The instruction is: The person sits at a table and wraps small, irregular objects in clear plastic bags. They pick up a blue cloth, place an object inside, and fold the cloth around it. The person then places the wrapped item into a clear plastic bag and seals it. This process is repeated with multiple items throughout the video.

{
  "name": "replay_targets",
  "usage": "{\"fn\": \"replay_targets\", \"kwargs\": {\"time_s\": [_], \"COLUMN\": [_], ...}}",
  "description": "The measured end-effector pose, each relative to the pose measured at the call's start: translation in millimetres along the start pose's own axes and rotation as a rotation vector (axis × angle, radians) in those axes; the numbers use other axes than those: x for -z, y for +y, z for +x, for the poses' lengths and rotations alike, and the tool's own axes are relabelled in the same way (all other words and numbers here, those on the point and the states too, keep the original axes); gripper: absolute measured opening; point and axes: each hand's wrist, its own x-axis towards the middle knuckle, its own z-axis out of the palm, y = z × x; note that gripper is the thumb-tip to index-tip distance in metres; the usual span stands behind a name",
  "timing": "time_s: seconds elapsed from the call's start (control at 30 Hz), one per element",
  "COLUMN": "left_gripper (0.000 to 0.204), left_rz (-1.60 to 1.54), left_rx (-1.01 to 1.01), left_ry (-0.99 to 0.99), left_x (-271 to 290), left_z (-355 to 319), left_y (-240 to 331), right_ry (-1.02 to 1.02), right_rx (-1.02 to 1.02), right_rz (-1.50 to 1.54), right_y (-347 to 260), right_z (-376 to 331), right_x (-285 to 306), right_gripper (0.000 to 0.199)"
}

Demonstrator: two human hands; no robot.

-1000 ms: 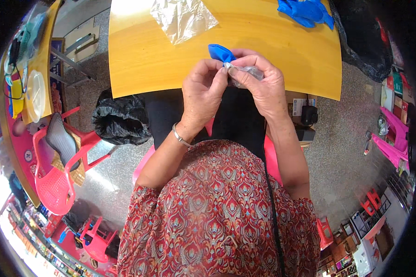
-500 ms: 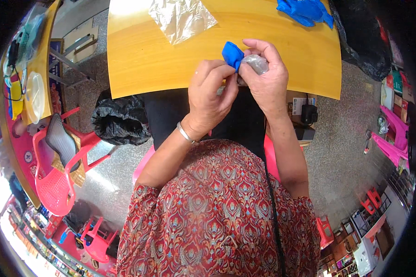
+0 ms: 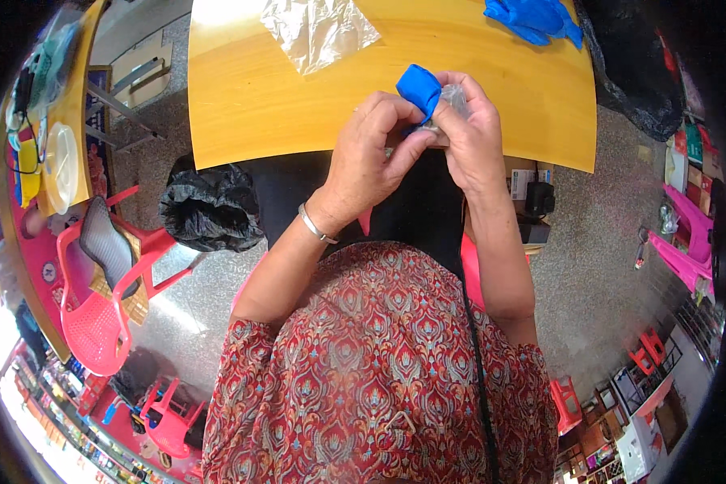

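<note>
Over the near edge of the table, both hands meet around a folded piece of thin blue material (image 3: 419,87) and a crumpled clear plastic bag (image 3: 453,100). My left hand (image 3: 371,149) is closed, its thumb and fingers pinching the lower end of the blue piece. My right hand (image 3: 473,133) is closed around the clear bag, with the thumb pressed against the blue piece. The blue piece sticks up as a loop above the fingers. Its lower end is hidden by the fingertips.
On the yellow table (image 3: 258,113), a flat clear plastic bag (image 3: 319,36) lies at the far middle and more blue material (image 3: 535,20) at the far right. A black bag (image 3: 210,210) stands open left of my legs. A pink chair (image 3: 97,323) is farther left.
The blue piece has risen slightly and turned to the right, now a wider loop. My left fingers have curled in closer to the right hand, and the right thumb has moved onto the blue piece.
</note>
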Motion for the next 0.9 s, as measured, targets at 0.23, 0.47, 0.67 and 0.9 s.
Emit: {"fn": "replay_targets", "kwargs": {"time_s": [0.23, 0.47, 0.67, 0.9], "left_gripper": [0.013, 0.006, 0.007, 0.014], "left_rz": [-0.208, -0.820, -0.468, -0.258], "left_rx": [0.330, 0.483, 0.285, 0.217], "left_ry": [0.202, 0.196, 0.077, 0.129], "left_x": [-8, 1, 10, -1], "left_z": [-15, -19, -27, -31], "left_y": [-10, 15, 14, 10], "right_ry": [-0.295, -0.210, -0.111, -0.056], "right_rx": [-0.130, 0.005, -0.026, 0.412], "right_rz": [0.111, -0.281, -0.308, -0.758], "right_y": [-15, -17, -15, -16], "right_z": [-7, -13, -18, -16], "right_x": [4, 2, -6, -3], "right_gripper": [0.037, 0.031, 0.025, 0.017]}}
